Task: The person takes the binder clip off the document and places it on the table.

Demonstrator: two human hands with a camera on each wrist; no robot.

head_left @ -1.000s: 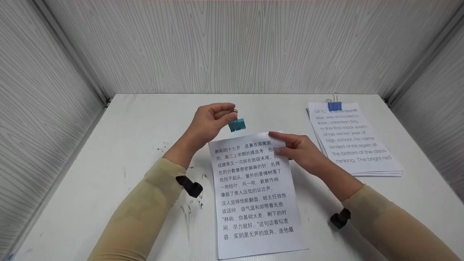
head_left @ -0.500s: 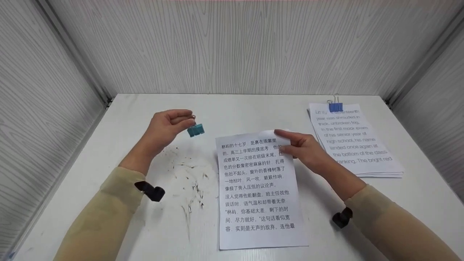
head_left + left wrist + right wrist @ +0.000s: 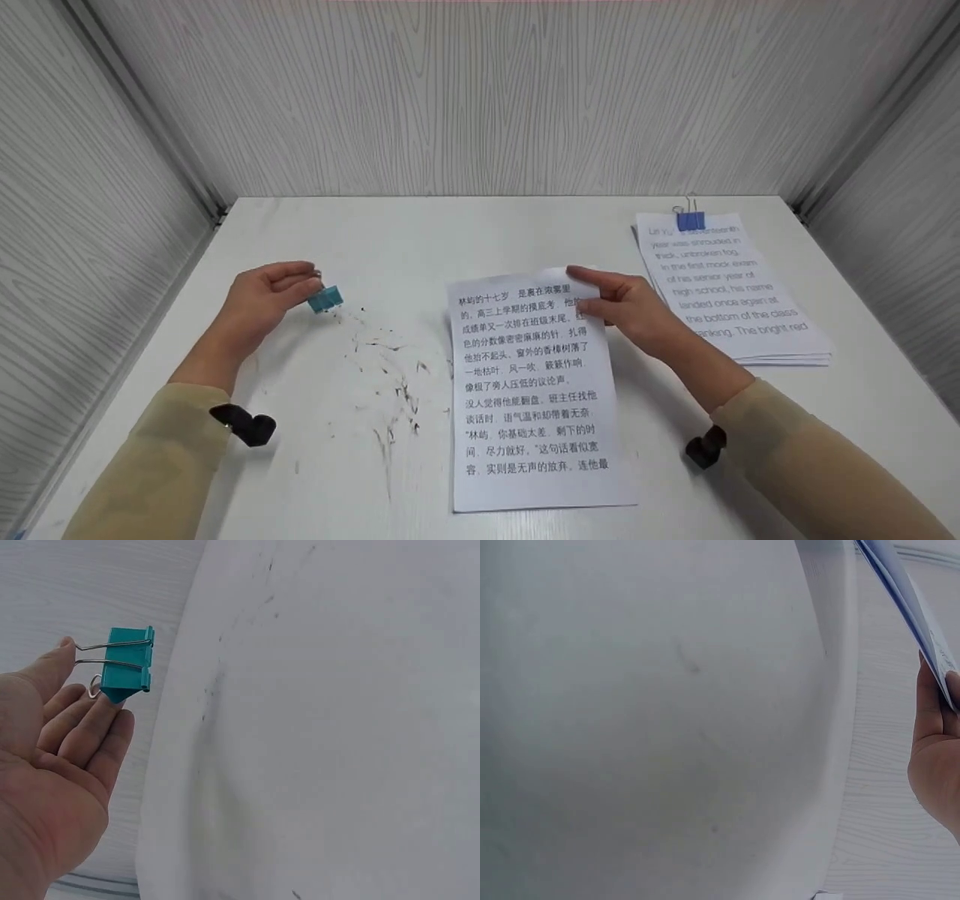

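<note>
My left hand [image 3: 259, 304] pinches a teal binder clip [image 3: 325, 299] by its wire handles, over the left part of the table. In the left wrist view the teal binder clip [image 3: 127, 662] shows its metal handles between thumb and fingers, its body pointing away from the palm. My right hand [image 3: 630, 311] grips a stack of printed sheets [image 3: 532, 397] at the upper right corner, thumb on top and fingers partly hidden. Chinese text covers the top sheet. The right wrist view shows the sheets [image 3: 915, 611] edge-on in the right hand [image 3: 937, 757], raised at that corner.
Another stack of sheets with English text [image 3: 724, 292] lies at the right, held by a blue binder clip [image 3: 691, 220] at its top edge. Dark smudges [image 3: 401, 394] mark the white table [image 3: 360, 232]. Grey panels [image 3: 480, 97] enclose the back and sides.
My left hand has moved left and toward me with the teal binder clip, away from the sheets' top edge. The right hand shifted slightly right with the sheets, then stayed nearly still.
</note>
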